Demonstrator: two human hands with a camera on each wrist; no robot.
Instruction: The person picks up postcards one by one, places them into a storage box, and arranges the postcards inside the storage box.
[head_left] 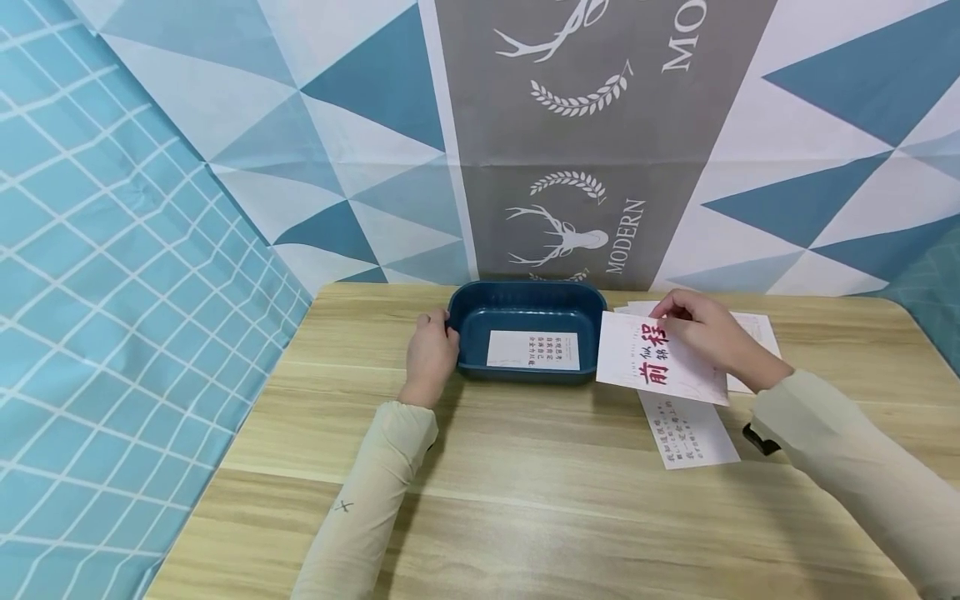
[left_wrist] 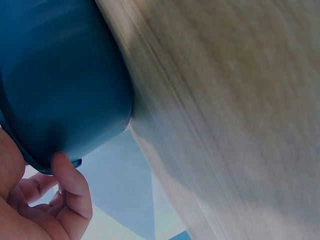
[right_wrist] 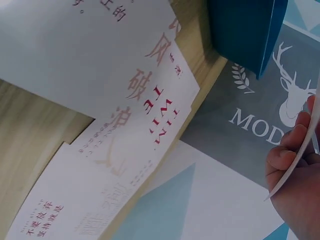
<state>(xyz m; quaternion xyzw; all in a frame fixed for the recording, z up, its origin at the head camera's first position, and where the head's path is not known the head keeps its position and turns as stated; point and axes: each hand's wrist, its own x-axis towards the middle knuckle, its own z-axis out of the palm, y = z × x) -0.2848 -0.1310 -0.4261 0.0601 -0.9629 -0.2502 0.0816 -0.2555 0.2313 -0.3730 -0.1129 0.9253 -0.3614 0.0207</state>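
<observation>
A dark blue rectangular plastic basin (head_left: 528,373) stands at the back of the table, with a white printed card (head_left: 533,350) lying inside. At its left end my left hand (head_left: 431,354) grips the rim, fingers curled against it; the left wrist view shows a fingertip (left_wrist: 61,162) on the basin's side wall (left_wrist: 65,75). My right hand (head_left: 701,332) pinches a card with large red characters (head_left: 626,354) by its upper edge, just right of the basin. In the right wrist view this card (right_wrist: 295,160) is seen edge-on. More printed cards (head_left: 690,433) lie under it on the table.
The wooden table (head_left: 517,500) meets a patterned backdrop (head_left: 555,167) at its back edge. On the left hangs a blue gridded cloth (head_left: 112,292). A small black object (head_left: 761,439) shows beside the right sleeve. Loose cards (right_wrist: 135,125) overlap near the back edge.
</observation>
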